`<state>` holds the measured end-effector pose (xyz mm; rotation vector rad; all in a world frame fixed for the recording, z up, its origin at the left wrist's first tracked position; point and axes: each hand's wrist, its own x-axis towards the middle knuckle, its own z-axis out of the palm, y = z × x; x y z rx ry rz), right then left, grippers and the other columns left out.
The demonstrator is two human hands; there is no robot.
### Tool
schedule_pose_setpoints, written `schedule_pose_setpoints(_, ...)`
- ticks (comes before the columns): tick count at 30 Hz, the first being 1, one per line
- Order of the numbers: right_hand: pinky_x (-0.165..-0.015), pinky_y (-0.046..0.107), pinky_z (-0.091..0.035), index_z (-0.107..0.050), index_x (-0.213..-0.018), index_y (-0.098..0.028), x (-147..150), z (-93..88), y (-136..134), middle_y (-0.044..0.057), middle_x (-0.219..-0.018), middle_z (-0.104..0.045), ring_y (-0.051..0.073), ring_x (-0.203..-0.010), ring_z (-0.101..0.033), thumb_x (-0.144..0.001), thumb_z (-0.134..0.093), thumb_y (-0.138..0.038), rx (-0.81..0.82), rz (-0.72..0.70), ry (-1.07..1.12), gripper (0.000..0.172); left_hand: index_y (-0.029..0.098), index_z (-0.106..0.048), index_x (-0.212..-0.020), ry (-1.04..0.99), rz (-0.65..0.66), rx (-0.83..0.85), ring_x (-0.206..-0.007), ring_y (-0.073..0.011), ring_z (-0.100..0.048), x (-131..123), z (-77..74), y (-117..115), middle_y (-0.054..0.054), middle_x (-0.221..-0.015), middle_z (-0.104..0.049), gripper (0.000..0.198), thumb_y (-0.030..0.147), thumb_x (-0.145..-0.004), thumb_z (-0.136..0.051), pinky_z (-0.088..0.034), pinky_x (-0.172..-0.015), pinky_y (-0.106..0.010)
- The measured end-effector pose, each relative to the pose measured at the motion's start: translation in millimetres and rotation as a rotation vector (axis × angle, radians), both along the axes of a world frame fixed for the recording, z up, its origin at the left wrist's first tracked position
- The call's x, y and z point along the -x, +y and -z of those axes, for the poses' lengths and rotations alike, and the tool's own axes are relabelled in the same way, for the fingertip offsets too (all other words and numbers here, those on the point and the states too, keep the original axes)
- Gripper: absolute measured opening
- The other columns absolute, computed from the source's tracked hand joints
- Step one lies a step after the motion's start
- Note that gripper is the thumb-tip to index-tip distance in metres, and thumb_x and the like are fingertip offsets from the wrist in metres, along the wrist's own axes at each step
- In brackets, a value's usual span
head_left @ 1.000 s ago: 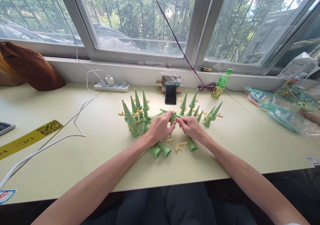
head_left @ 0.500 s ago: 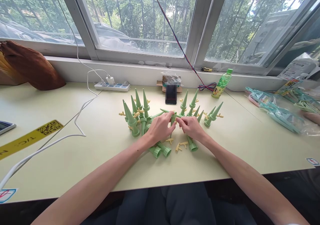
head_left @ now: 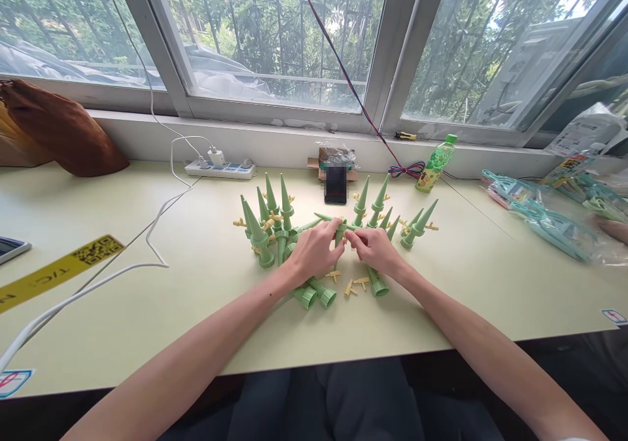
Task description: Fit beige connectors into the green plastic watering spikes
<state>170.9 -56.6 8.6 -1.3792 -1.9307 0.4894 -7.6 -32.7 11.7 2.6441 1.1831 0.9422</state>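
My left hand (head_left: 318, 248) is closed around a green plastic watering spike (head_left: 340, 233) above the middle of the desk. Right beside it, my right hand (head_left: 377, 248) is pinched at the spike's side; what sits between its fingertips is mostly hidden. Below the hands lie a few loose yellow T-shaped valves (head_left: 360, 283). Green spikes with yellow valves fitted stand upright in a group on the left (head_left: 256, 233) and on the right (head_left: 379, 200). Under my left wrist lie green spikes with their open round ends (head_left: 326, 296) facing me, and another spike (head_left: 378, 282) lies beneath my right hand.
Behind the spikes are a dark phone (head_left: 335, 186), a green drink bottle (head_left: 436, 164) and a power strip (head_left: 220, 169) with a white cable. Bagged turquoise items (head_left: 544, 218) lie at right, near another person's hand (head_left: 613, 228). A brown bag (head_left: 66, 130) stands far left.
My hands and the held spike stay in nearly the same place. At the far right, the other person's hand and the bagged items shift slightly.
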Motion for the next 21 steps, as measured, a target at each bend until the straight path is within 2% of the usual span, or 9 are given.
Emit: schedule_pose_setpoints(21,-0.053,0.026,-0.033,-0.050,-0.059,-0.019,-0.4,0.7,0.6,-0.001,-0.046,-0.052,0.013,-0.048,-0.046,-0.096,-0.042,-0.047,-0.004,-0.008,-0.004,0.048,0.020,-0.053,-0.109,-0.005,0.005,0.010,-0.057,-0.0141,-0.055,0.1,1.4,0.8,-0.002,-0.080,-0.063,0.023,0.028,-0.088,-0.052,-0.042,-0.057,-0.026)
